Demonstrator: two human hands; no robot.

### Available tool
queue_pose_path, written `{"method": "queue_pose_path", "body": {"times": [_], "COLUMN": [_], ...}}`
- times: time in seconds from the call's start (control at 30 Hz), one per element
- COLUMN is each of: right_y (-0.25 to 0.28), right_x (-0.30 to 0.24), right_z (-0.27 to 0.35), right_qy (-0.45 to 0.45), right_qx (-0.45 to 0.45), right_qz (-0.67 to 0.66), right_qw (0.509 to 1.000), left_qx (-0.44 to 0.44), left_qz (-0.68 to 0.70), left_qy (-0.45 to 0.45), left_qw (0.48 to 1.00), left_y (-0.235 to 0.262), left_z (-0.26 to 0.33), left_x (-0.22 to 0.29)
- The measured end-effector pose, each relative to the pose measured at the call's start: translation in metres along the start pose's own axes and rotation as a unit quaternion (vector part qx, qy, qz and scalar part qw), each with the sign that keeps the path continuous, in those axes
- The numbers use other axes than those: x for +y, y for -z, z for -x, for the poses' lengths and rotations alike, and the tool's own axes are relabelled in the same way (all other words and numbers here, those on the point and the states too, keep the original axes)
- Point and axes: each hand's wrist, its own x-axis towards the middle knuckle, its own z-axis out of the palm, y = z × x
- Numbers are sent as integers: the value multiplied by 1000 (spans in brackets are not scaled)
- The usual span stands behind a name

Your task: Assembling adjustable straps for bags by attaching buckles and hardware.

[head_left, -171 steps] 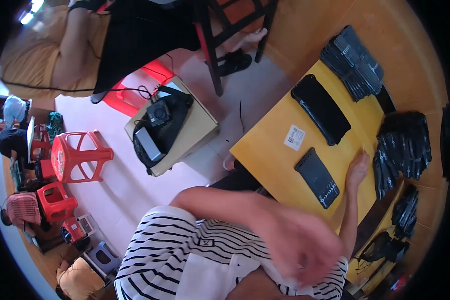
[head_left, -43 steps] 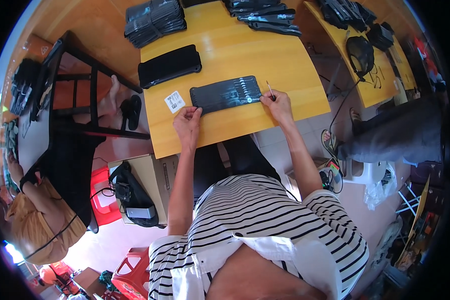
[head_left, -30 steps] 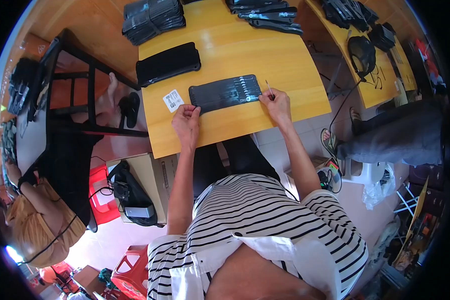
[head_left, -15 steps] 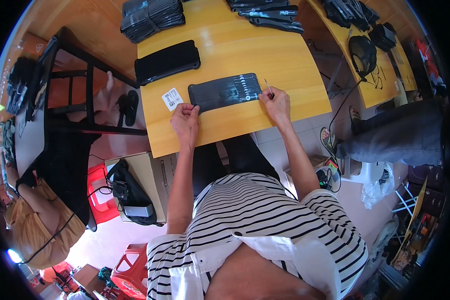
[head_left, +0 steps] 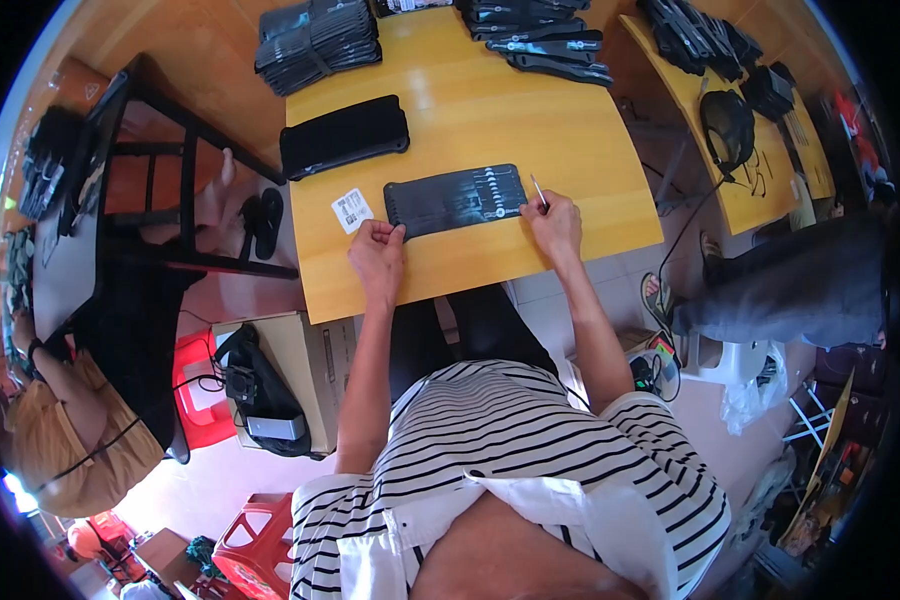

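A flat black rectangular pouch (head_left: 448, 200) with pale round printed shapes at its right end lies on the yellow wooden table in front of me. At its near left corner, my left hand (head_left: 378, 262) is closed, thumb and finger pinching the edge. My right hand (head_left: 556, 228) grips a slim stick-like tool (head_left: 537, 188), whose light tip points up and away; its exact kind is too small to tell. Fingers of that hand rest by the pouch's near right corner. A white label sheet (head_left: 351, 211) with printing lies just left of the pouch.
Beyond the pouch sits a stack of plain black pieces (head_left: 345, 137). Banded black packets (head_left: 318, 45) and more black packets (head_left: 540, 40) fill the table's far side. A person in tan clothing (head_left: 85, 430) sits at left; another person's leg (head_left: 780, 285) is at right.
The whole view has shifted slightly, so the table sits a little lower in it. Both hands keep nearly the same places at the pouch's corners.
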Motion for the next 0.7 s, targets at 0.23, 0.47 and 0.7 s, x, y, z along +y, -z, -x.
{"method": "queue_pose_path", "body": {"times": [0.23, 0.47, 0.7], "right_y": [1, -4, 22], "right_x": [3, 24, 28], "right_z": [-13, -27, -25], "right_qy": [-13, -20, 55], "right_qx": [-37, -69, 22], "right_qz": [16, -34, 67], "right_qw": [999, 997, 996], "left_qx": [34, 40, 82], "left_qz": [-80, -106, -213], "left_qy": [-34, -41, -43], "left_qw": [996, 993, 973], "left_y": [-4, 0, 8], "left_z": [-11, -12, -1], "left_x": [-13, -1, 9]}}
